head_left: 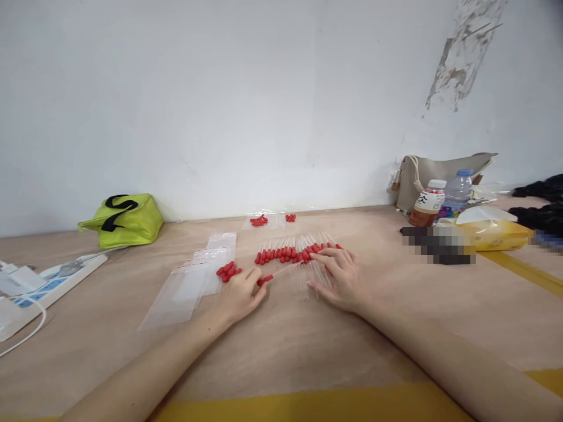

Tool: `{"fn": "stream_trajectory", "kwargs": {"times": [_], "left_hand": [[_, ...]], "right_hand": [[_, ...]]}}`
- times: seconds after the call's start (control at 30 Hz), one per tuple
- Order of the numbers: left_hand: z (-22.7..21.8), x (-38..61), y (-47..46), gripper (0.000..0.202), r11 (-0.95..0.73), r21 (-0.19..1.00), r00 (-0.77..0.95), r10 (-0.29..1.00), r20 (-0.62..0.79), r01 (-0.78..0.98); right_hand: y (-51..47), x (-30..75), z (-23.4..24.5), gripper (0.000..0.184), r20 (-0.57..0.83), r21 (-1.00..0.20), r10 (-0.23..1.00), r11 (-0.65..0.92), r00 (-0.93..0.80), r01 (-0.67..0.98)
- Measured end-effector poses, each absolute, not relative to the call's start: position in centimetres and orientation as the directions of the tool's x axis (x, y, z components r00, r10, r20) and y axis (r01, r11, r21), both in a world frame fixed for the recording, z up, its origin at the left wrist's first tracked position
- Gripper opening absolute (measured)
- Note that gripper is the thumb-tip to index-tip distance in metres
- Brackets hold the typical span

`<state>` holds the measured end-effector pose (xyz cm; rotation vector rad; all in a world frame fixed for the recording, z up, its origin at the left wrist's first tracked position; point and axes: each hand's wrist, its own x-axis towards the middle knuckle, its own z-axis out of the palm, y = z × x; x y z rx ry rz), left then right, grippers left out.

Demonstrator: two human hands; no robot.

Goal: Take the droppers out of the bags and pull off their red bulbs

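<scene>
Evidently you are at the joining step, or just past it: your left hand (pixel 244 287) pinches a red cap (pixel 266 280) between thumb and fingers, and a thin clear stick (pixel 287 269) runs from that cap toward your other side. Whether the two are fully seated together is too small to tell. Your right hand (pixel 341 278) is spread, thumb and forefinger well apart, over the loose clear sticks (pixel 301 284) and beside the right end of the row of red-ended sticks (pixel 285 253). You can't be sure from this view whether those fingertips press on anything.

The held piece sits low over the worktop (pixel 264 351), just in front of that row, whose red ends face you. Just beyond your left knuckles lies the heap of red caps (pixel 226 271), next to flat clear bags (pixel 176 293).

As I judge it, the next move calls for a light, steady pinch on the cap and a straight line along the stick, since something so slender would likely bend or slip if you pushed off-axis.
</scene>
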<state>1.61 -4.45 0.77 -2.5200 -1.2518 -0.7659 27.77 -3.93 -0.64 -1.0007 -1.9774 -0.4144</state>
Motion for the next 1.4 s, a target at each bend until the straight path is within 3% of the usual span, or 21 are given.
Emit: {"fn": "stream_trajectory", "kwargs": {"times": [0.17,0.4,0.53,0.7,1.07,1.17,1.27,1.4], "left_hand": [[-1.3,1.9,-4.9,0.008,-0.717,0.119,0.52,0.599,0.609,0.686],[-1.2,2.1,-5.1,0.007,-0.782,0.135,0.522,0.522,0.675,0.608],[-1.2,2.4,-5.1,0.026,-0.802,0.109,0.564,0.502,0.656,0.587],[-1.2,2.5,-4.9,0.015,-0.8,0.056,0.613,0.5,0.612,0.597],[-0.6,2.2,-6.0,0.017,-0.789,0.029,0.645,0.522,0.558,0.614],[0.1,1.3,-5.9,0.016,-0.75,0.052,0.564,0.539,0.625,0.66],[1.8,-0.5,-5.3,0.017,-0.646,0.158,0.355,0.588,0.727,0.747],[4.1,-4.2,-3.4,0.028,-0.293,0.368,-0.06,0.707,0.705,0.883]], "right_hand": [[-4.5,26.2,-0.9,0.033,0.779,0.048,0.4,0.731,-0.483,0.681],[-3.6,25.2,-2.0,0.018,0.747,0.077,0.397,0.744,-0.532,0.664],[-3.8,25.1,-2.1,0.017,0.744,0.059,0.39,0.77,-0.542,0.635],[-4.1,25.3,-2.0,0.017,0.742,0.078,0.346,0.807,-0.575,0.585],[-5.3,26.6,-1.4,0.02,0.71,0.101,0.364,0.795,-0.603,0.598],[-4.9,27.7,-1.3,0.021,0.744,0.014,0.422,0.765,-0.517,0.644],[-4.4,28.0,-1.1,0.018,0.797,-0.14,0.497,0.705,-0.343,0.695],[-3.9,26.6,-0.3,0.018,0.83,-0.253,0.524,0.66,-0.192,0.708]]}}
